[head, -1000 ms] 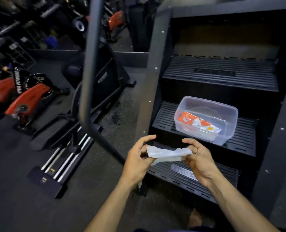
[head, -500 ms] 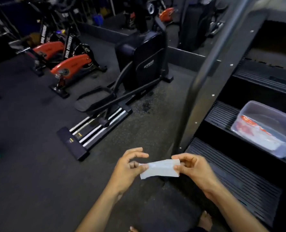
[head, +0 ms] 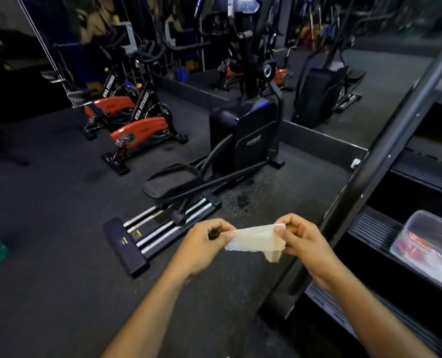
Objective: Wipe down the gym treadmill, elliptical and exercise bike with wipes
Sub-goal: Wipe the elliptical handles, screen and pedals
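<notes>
Both hands hold one white wipe stretched between them above the dark floor: the left hand pinches its left edge between thumb and curled fingers, and the right hand pinches its right edge the same way. Half a second ago the wipe was a small folded rectangle; now it is pulled wider and partly opened, with a loose corner hanging down near the right hand, and the hands sit farther apart. Just beyond the hands lies the rail base of the black elliptical, its pedal raised over the rails. Farther left stand two red exercise bikes. At the right, a dark stepped machine carries a clear plastic tub on one step, with a red-and-white pack inside. The view has swung left and up since the earlier frame, so more of the room behind the elliptical shows and the tub sits nearer the right edge.
</notes>
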